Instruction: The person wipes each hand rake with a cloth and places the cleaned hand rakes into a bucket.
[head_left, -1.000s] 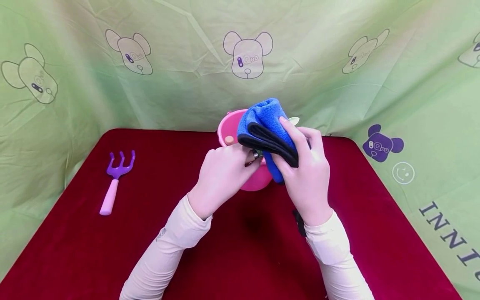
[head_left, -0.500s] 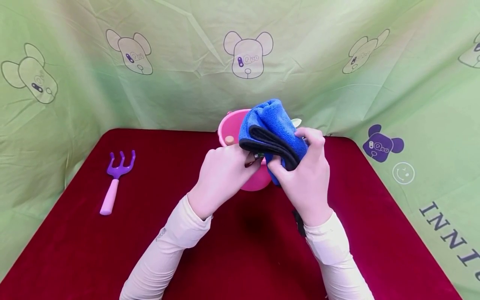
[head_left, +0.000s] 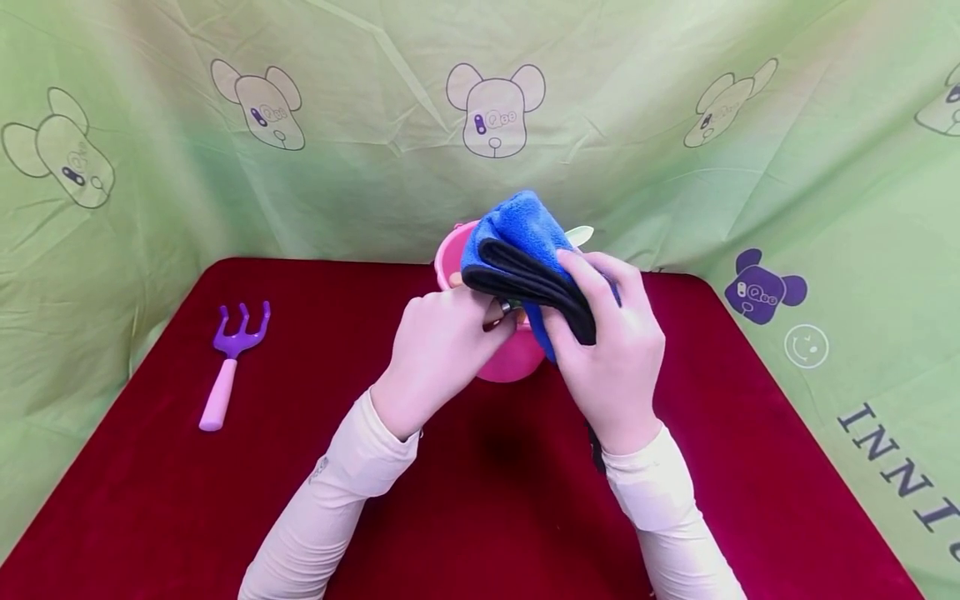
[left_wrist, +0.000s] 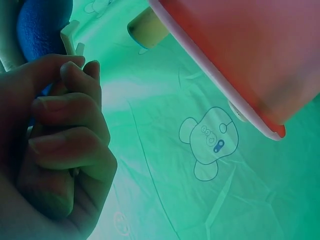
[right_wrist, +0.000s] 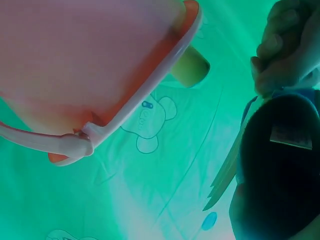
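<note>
In the head view my left hand (head_left: 442,350) grips the handle of a hand tool; its metal collar (head_left: 510,305) shows beside the thumb. The handle end (left_wrist: 52,197) pokes out below the curled fingers in the left wrist view. My right hand (head_left: 615,350) holds a folded blue cloth (head_left: 528,225) with black edging against the tool, thumb on the near side and fingers over the far side. Beyond the cloth the tip of a pale green blade (head_left: 580,236) sticks out. The cloth covers the tool's middle. Both hands are raised in front of a pink bucket (head_left: 510,362).
A tan handle end (left_wrist: 147,30) juts past the bucket's rim. On the left of the red-covered table (head_left: 300,517) lies a hand fork (head_left: 238,340) with purple tines and a pink handle. Green printed fabric (head_left: 375,192) hangs around the table's back and sides.
The right fingers loosened and shifted on the cloth, then closed over it again. Cloth and tool have moved slightly left, and more of the pale green tip shows.
</note>
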